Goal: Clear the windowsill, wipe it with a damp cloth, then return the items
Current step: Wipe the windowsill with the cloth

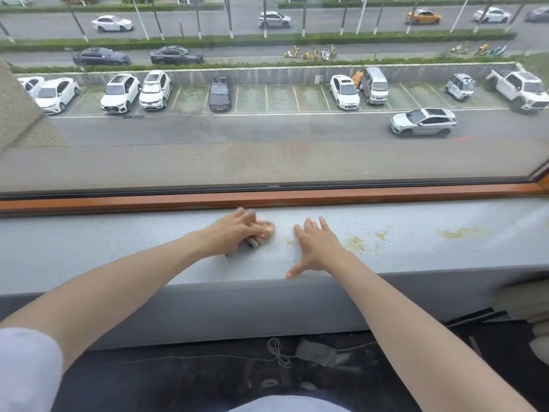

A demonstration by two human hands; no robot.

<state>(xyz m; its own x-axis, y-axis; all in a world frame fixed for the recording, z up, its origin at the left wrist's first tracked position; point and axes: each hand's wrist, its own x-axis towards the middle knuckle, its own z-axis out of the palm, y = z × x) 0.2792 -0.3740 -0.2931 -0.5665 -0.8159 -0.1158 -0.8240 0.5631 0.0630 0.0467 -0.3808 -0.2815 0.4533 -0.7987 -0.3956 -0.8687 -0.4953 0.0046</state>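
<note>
The left hand [231, 230] clamps its fingers on a cloth [265, 228] on the windowsill [118, 248]; yellow grit [356, 243] lies rightward, beyond the flat, spread-fingered right hand [316, 246].

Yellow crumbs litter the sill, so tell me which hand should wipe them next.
Left. The left hand holds the cloth on the windowsill, while the right hand lies flat and empty. It sits between cloth and crumbs, so it should probably lift clear first.
</note>
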